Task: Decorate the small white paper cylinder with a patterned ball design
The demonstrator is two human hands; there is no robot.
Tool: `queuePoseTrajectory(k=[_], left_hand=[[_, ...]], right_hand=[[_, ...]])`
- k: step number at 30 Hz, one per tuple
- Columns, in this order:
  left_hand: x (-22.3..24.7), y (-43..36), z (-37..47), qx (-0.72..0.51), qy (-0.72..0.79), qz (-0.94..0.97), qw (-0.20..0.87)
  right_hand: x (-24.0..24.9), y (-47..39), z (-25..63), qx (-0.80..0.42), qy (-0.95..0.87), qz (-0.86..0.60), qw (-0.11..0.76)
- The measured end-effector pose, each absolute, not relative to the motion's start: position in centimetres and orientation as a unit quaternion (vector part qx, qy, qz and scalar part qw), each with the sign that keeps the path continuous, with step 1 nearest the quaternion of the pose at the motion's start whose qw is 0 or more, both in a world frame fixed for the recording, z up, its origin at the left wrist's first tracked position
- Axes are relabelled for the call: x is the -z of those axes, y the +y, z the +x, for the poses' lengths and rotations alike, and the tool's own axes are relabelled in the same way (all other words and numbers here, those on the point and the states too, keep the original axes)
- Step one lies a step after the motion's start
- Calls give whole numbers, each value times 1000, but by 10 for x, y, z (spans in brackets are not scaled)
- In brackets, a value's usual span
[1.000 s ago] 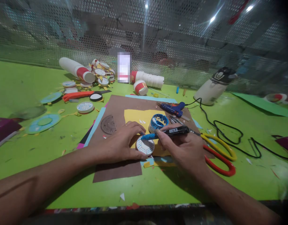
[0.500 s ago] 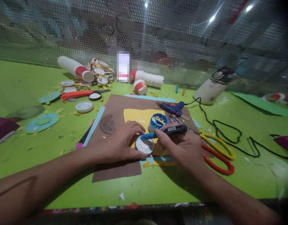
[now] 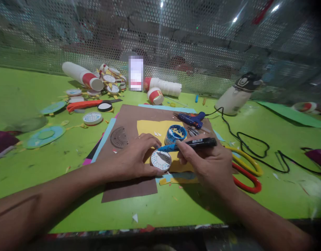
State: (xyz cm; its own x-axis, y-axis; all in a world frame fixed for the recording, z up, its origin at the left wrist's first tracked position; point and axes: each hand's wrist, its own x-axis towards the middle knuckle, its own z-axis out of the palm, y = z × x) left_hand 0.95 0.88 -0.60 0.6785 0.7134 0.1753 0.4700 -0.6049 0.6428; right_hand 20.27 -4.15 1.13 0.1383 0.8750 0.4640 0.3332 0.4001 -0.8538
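Note:
A small white disc point(image 3: 160, 162), patterned with blue dots and dark lines, lies on yellow paper point(image 3: 150, 127). My left hand point(image 3: 135, 158) grips its left side, thumb at the near edge and fingers curled at the far edge. In my right hand point(image 3: 206, 165) is a black marker point(image 3: 199, 143) with a blue-stained front end. Its tip hovers at or just above the disc's far rim; I cannot tell if it touches. Just behind the marker stands a blue-smeared round tub point(image 3: 176, 133). Part of a pair of scissors point(image 3: 248, 179), with red and yellow handles, shows beside my right hand.
Brown paper point(image 3: 130, 191) lies under the yellow sheet, with a protractor point(image 3: 119, 137) on it. A blue glue gun point(image 3: 190, 119) trails a black cord. Paper cups point(image 3: 83, 76), an orange-handled knife point(image 3: 84, 104), another dotted disc point(image 3: 92, 118) and a spray bottle point(image 3: 233, 97) surround the sheets.
My right hand and the marker have shifted slightly right, and the marker's tip has moved from over the disc toward its far rim. My left hand keeps its place on the disc.

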Motion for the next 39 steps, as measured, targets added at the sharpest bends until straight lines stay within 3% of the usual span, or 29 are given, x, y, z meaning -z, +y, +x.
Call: queuePoseTrajectory(k=[39], left_hand=[[6,7,7,-209,341,871,284]], right_hand=[[-9,-40,201,-252,-609,-518,546]])
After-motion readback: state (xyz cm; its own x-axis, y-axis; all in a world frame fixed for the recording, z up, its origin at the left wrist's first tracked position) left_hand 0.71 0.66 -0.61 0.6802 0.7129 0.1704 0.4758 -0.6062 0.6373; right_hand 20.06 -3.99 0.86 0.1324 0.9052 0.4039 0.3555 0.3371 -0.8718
